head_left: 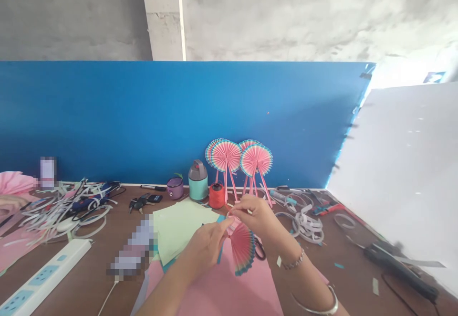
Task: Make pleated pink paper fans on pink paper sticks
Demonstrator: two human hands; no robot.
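A pleated pink paper fan [243,249] with a blue-green scalloped edge hangs partly spread over the pink paper sheets [229,292]. My left hand [207,242] has its fingers closed on the fan's upper left end. From the right, my right hand [252,211] pinches at the same end, where a small pale loop shows between the fingertips; its kind is unclear. Behind the fan, a dark ring like a scissors handle [260,249] peeks out. Pale green paper sheets [175,227] lie left of the hands, over blue ones.
Finished round pink fans [226,156] stand by the blue partition [143,115]. Nearby are a red thread spool [216,195], a teal container [198,182] and a purple pot [175,188]. White strips [311,225], a black tool [400,268], keys [139,203] and a power strip [46,278] surround the workspace.
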